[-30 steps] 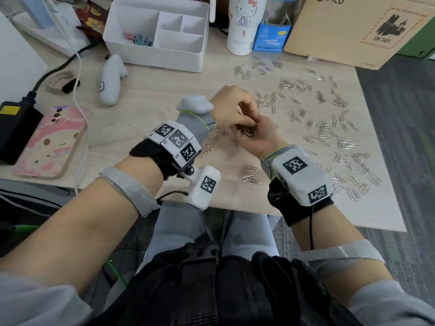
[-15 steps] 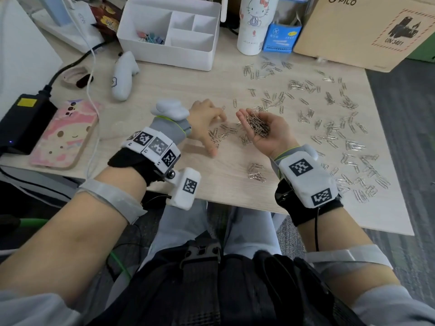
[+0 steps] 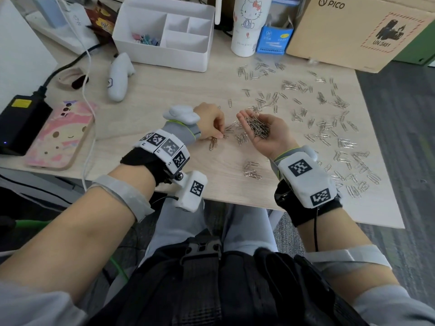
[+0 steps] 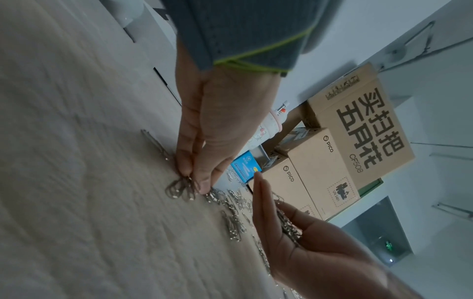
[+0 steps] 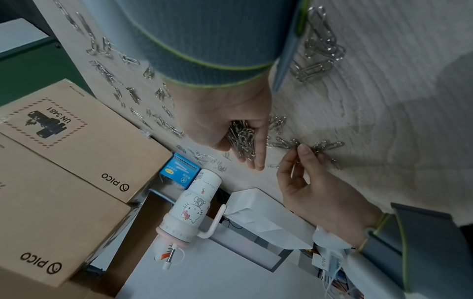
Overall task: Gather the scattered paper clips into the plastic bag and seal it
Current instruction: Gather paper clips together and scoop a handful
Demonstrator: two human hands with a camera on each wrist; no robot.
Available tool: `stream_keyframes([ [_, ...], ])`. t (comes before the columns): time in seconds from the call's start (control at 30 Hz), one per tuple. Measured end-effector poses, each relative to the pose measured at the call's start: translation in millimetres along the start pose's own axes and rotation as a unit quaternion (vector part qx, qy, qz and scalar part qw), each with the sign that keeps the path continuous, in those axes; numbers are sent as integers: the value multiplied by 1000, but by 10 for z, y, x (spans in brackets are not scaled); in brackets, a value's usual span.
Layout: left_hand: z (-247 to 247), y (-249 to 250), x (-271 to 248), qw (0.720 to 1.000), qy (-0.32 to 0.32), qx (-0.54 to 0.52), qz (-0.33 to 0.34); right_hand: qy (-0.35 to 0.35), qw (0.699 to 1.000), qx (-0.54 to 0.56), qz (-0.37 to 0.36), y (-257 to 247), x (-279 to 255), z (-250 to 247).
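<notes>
Silver paper clips (image 3: 329,137) lie scattered over the right half of the wooden table (image 3: 164,97). My right hand (image 3: 249,121) is held palm up just above the table, fingers nearly straight, carrying a heap of clips (image 3: 256,128); the same heap of clips (image 5: 242,139) shows in the right wrist view. To its left, my left hand (image 3: 220,135) is down at the table, thumb and fingers pinching a few clips (image 4: 183,187). A small cluster (image 3: 251,171) lies near the front edge. I cannot make out any plastic bag.
At the back stand a white desk organizer (image 3: 164,34), a Hello Kitty tumbler (image 3: 247,27), a blue box (image 3: 274,41) and a PICO cardboard box (image 3: 353,31). To the left are a white controller (image 3: 117,76), a pink-cased phone (image 3: 61,135) and a black power adapter (image 3: 21,123) with cables.
A second ago both hands met over the table. The left hand then drew away to the left and now pinches clips on the table; the right palm stays up, holding the heap.
</notes>
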State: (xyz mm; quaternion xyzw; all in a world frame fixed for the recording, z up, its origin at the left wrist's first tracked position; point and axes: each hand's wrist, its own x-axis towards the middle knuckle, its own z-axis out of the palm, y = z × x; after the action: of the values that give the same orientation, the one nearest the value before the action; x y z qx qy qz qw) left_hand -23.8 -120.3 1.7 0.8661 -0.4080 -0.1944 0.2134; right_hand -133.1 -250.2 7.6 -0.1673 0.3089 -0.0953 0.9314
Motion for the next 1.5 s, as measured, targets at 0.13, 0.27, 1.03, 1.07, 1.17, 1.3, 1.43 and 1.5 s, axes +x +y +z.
stream_keyframes([
  [0.13, 0, -15, 30, 995, -11, -96, -20, -1, 1000, -6, -3, 10, 13, -8],
  [0.27, -103, -16, 33, 987, -3, -160, -10, 10, 999, -33, -7, 15, 54, -12],
  [1.03, -726, -518, -263, 936, 264, -19, -230, 8, 995, 34, 97, 414, 286, 477],
  [1.07, -735, -566, -300, 938, 239, 7, -252, 8, 995, 27, 100, 439, 291, 505],
  [1.17, -703, -685, -347, 947, 154, 52, -276, 7, 994, 15, 110, 530, 308, 578],
  [1.3, -668, -703, -379, 961, 121, 36, -246, -4, 992, 1, 126, 651, 335, 643],
  [1.43, -660, -663, -395, 975, 132, -20, -179, -25, 988, -23, 149, 714, 328, 710],
  [1.5, -659, -650, -395, 982, 127, -46, -135, -36, 986, -47, 158, 734, 327, 743],
])
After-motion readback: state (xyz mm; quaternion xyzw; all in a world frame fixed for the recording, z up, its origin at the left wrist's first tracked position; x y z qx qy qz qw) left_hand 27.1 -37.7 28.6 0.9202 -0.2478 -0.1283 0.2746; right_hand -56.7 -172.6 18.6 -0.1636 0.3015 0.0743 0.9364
